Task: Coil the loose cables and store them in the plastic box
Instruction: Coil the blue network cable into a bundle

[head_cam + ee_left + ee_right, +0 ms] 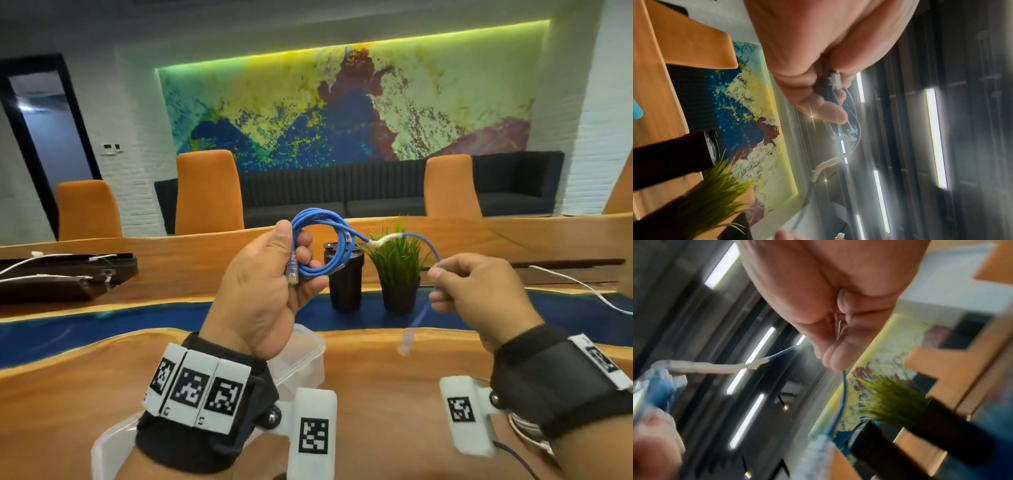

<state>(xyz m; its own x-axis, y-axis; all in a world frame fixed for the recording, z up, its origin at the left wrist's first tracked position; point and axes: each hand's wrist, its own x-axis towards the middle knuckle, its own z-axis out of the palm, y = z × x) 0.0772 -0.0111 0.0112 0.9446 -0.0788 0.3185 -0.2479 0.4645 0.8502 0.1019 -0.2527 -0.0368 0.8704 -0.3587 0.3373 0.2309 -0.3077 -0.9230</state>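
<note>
My left hand is raised over the table and grips a coil of blue network cable, one clear plug lying against the palm. From the coil a free stretch with a white taped section arcs right to my right hand, which pinches the blue cable near its end. The other clear plug dangles blurred below that hand. A clear plastic box sits on the wooden table beneath my left wrist, partly hidden. In the left wrist view my fingers curl round the blue cable.
A black cylinder and a potted green plant stand mid-table behind the hands. White cables lie at the right and on a dark tray at the left. Orange chairs line the far side.
</note>
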